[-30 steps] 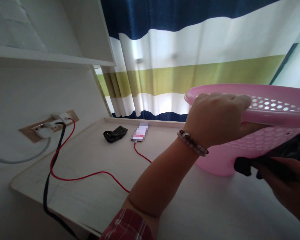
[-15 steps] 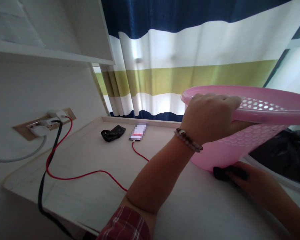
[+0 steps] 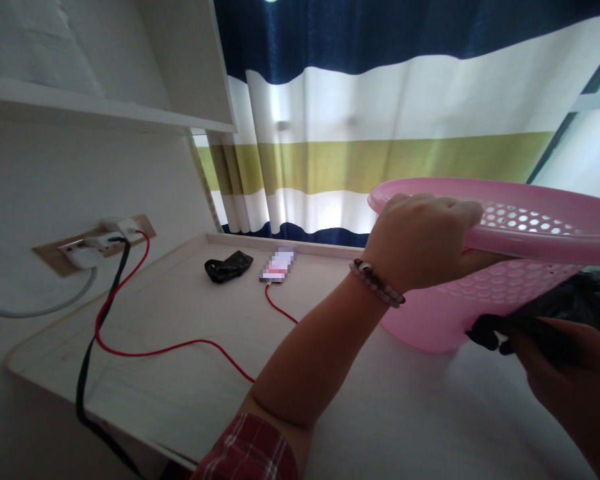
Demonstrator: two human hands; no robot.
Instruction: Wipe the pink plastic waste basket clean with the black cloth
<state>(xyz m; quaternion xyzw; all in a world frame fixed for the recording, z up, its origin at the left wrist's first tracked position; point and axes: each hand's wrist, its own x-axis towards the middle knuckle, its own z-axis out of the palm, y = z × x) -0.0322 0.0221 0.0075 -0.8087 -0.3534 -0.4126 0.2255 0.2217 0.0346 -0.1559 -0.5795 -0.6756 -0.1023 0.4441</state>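
My left hand (image 3: 425,233), with a beaded bracelet on its wrist, is closed over the near rim of a pink plastic basket (image 3: 430,320) with a perforated wall. The basket is on the desk, on the right. Low beside it, my right hand (image 3: 570,373) pinches a black plastic bag (image 3: 535,333), bunched up, one end of which sticks out toward the basket's base. Part of that bag is hidden by the fingers. The inside of the basket shows only as the far wall's holes.
On the white desk (image 3: 180,373) lie another bunched black bag (image 3: 229,267) and a phone (image 3: 278,265) on a red cable (image 3: 180,350). Plugs fill a wall socket (image 3: 95,245) at left. A shelf (image 3: 105,110) overhangs; a striped curtain (image 3: 330,160) hangs behind. More black plastic (image 3: 590,293) is behind the basket.
My right hand has moved right and slightly up, drawing the black bag away from the basket's base. My left hand keeps its grip on the rim. The view has shifted slightly.
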